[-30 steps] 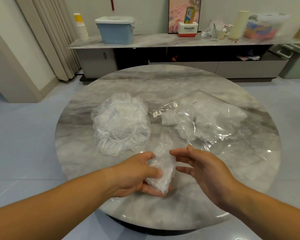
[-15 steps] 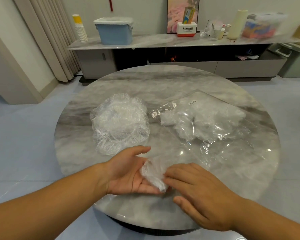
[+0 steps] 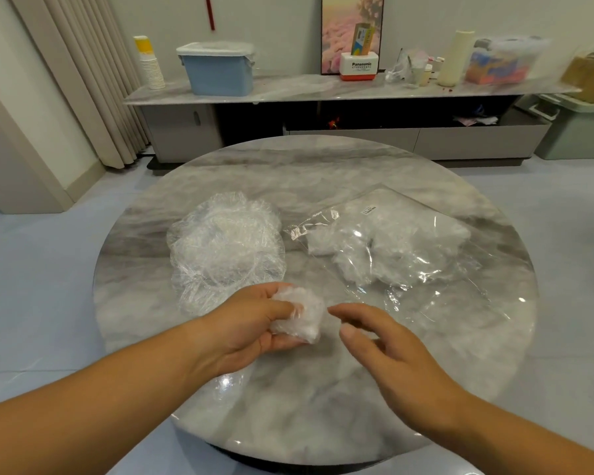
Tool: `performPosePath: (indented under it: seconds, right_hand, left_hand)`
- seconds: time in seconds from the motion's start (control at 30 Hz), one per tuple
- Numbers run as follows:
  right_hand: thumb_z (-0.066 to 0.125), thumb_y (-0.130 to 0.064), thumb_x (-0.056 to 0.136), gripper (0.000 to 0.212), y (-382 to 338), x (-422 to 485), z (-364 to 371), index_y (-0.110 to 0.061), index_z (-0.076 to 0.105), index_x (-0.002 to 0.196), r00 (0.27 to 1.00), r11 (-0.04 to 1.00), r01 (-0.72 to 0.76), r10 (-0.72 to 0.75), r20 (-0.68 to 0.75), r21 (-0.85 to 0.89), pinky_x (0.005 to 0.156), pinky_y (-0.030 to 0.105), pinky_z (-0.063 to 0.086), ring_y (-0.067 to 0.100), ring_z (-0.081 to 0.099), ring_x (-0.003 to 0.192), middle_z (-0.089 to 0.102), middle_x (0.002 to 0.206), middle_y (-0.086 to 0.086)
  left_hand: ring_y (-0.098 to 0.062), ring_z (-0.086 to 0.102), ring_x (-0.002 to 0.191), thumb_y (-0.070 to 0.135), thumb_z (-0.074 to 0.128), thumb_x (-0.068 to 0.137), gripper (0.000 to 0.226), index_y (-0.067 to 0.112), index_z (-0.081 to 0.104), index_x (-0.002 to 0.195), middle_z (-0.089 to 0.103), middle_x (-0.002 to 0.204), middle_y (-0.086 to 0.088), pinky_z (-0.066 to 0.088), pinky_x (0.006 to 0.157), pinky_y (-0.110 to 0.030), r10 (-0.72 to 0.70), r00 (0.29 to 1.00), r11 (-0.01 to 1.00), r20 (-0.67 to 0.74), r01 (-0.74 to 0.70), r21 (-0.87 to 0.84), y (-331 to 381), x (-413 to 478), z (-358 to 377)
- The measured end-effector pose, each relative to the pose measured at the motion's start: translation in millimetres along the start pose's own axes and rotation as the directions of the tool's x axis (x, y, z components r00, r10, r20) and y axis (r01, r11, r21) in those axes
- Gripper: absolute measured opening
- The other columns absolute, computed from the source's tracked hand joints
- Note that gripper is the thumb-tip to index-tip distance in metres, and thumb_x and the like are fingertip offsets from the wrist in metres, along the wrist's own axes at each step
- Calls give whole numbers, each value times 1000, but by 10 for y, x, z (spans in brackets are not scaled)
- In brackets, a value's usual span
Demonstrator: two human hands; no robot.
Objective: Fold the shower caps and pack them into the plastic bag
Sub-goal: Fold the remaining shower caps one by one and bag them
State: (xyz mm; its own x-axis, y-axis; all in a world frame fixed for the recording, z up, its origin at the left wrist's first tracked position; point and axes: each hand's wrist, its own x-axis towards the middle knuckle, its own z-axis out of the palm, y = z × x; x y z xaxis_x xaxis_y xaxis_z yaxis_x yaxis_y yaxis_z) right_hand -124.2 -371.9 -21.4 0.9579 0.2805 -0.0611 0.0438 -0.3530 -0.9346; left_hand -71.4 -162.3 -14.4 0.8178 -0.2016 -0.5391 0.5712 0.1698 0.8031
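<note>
Mid-task at round marble table [image 3: 323,173]: your left hand [image 3: 251,323] grips folded shower cap [image 3: 300,315], bunched small between thumb and fingers, over table's near half. Your right hand [image 3: 384,344] hovers just beside it, fingers loosely spread, holding nothing. Plastic bag [image 3: 408,255] lies to right with packed caps inside, number hard to tell through glare. Stack of unfolded shower caps [image 3: 225,245] sits at left, just beyond your left hand. Judged roughly midway: cap in hand folded, not yet bagged; stack left to fold and pack.
</note>
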Motion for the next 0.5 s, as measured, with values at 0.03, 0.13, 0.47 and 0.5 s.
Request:
performPosePath:
  seconds: [0.03,0.13,0.47,0.5]
  right_hand:
    - [59,-62,88,34,-29,20,-7,-47,68,117,998,985,-69,69,3,156,98,23,50,-5,58,116,65,121,-25]
    - [54,-53,92,31,-105,35,-110,-37,77,107,992,921,-125,119,39,370,98,38,54,8,66,114,74,115,-6]
    - [47,-47,94,49,-120,-89,-726,-16,82,81,930,932,-65,186,-316,357,79,46,61,23,74,86,78,92,7]
    - [46,-46,97,50,-116,-104,-830,-16,81,79,911,939,-50,182,-370,339,76,46,61,24,74,81,78,89,8]
  left_hand:
    - [-36,72,99,-13,54,92,33,3,63,120,68,119,-26,63,71,-42,38,999,999,3,-38,2,26,-13,67]
    - [-37,73,97,-11,55,93,37,7,62,124,68,118,-23,62,77,-44,124,991,991,57,-126,33,77,-43,312]
    - [-33,70,106,10,65,94,29,6,64,123,71,119,-18,60,87,-47,117,978,993,175,-115,-20,106,25,958]
    - [-31,70,107,15,65,95,29,5,64,122,71,118,-16,59,91,-44,139,975,990,171,-142,3,110,40,1018]
